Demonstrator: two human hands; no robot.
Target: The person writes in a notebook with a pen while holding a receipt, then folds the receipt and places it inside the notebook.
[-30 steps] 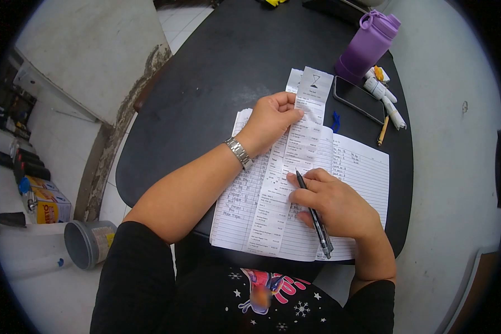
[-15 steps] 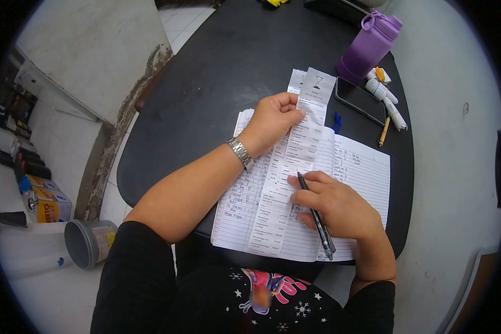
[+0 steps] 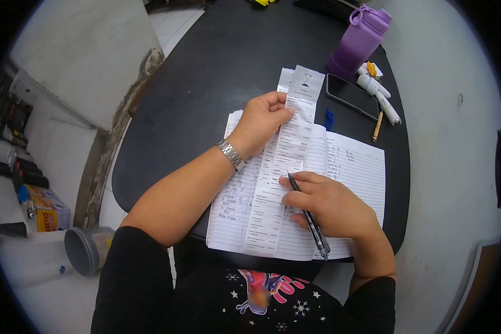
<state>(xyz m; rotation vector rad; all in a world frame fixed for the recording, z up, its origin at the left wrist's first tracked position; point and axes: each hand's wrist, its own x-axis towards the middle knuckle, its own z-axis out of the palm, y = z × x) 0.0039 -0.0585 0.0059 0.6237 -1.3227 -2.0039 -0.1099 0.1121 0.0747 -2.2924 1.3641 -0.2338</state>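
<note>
— Which way does the receipt (image 3: 286, 145) run?
— Its long axis goes from near to far and leans a little right at the far end. It lies over the middle of the open notebook (image 3: 356, 167), and its printed head sticks out past the far edge onto the black table (image 3: 206, 83).
— And the pen (image 3: 306, 214)?
— It slants with its tip far and left, on the receipt. Its clip end points back near and right.
— Fingers?
— The left hand (image 3: 261, 119) is curled, pinching the receipt's left edge near its far end. The right hand (image 3: 328, 203) is closed around the pen in a writing grip.
— Anything unclear?
— The print and the handwriting are too small to read. The right hand covers part of the right page. A purple bottle (image 3: 357, 42) is cut off at the far edge.
</note>
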